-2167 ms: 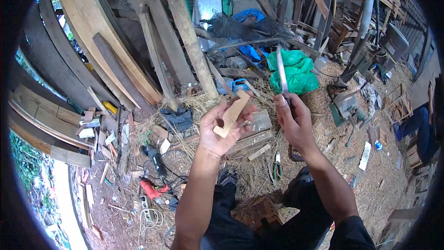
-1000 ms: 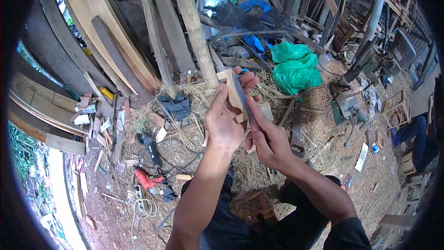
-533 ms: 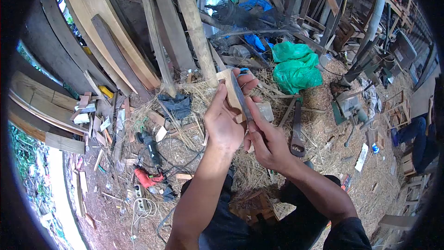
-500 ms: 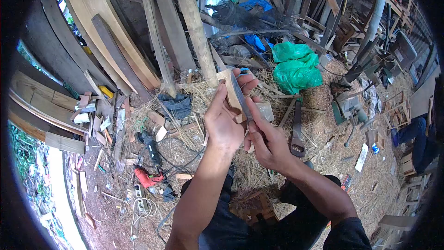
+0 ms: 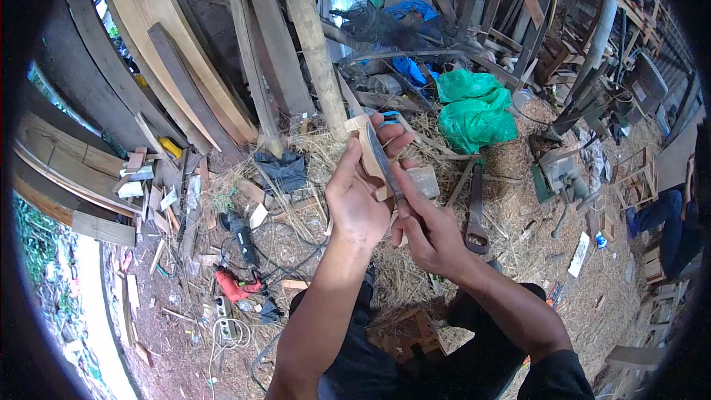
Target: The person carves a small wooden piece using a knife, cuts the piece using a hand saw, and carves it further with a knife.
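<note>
My left hand (image 5: pixel 358 204) is wrapped round a small pale block of shaped wood (image 5: pixel 370 159), its fingers curling behind it. A hollow or notch shows near the block's upper end. In my right hand (image 5: pixel 431 235) is a knife (image 5: pixel 381 157) with a dark, narrow blade, the index finger stretched along it. The blade lies lengthwise against the wood's right side, its tip pointing up and away from me. My right fingers hide most of the handle. Just beyond the right fingers sits a pale, translucent box-like object (image 5: pixel 424 180).
A handsaw (image 5: pixel 476 215) stands right of my hands, below a green plastic bag (image 5: pixel 474 107). Down to the left lie a black angle grinder (image 5: pixel 241 237), a red power tool (image 5: pixel 235 284) and a power strip (image 5: pixel 224 310) with cords. Planks (image 5: pixel 200 89) lean behind; a person's leg (image 5: pixel 663 222) shows far right.
The wood and the blade have turned slightly in my hands, so the notch near the wood's upper end shows more. Both hands keep nearly the same place.
</note>
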Demonstrator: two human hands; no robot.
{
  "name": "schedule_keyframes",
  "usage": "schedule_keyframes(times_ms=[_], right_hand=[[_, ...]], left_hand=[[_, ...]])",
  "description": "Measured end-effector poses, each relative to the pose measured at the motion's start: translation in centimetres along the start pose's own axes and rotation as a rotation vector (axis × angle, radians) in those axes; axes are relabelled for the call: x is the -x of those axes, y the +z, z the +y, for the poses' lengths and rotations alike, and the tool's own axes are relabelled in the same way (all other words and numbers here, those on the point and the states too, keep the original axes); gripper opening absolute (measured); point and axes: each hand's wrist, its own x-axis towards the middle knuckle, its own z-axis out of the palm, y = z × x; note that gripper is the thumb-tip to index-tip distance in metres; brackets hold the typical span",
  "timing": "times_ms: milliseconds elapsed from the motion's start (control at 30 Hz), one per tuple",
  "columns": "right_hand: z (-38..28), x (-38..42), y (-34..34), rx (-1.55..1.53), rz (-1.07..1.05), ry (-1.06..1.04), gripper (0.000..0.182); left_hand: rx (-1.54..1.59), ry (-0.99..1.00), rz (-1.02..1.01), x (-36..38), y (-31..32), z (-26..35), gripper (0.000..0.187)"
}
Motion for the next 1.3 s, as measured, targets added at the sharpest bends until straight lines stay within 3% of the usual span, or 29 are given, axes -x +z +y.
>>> schedule_keyframes(times_ms=[100,500,1300], right_hand=[[-0.3,0.0,-0.3,-0.02,-0.031,0.073,0.065],[0.3,0.1,-0.1,-0.03,-0.002,-0.015,0.06],[0.9,0.3,-0.1,0.158,-0.018,-0.02,0.072]], left_hand=[[0.006,-0.003,-0.005,-0.1,-0.1,0.0,0.044],[0.042,-0.001,0.017,-0.1,0.2,-0.1,0.044],[0.032,0.017,0.073,0.1,-0.2,-0.5,0.041]])
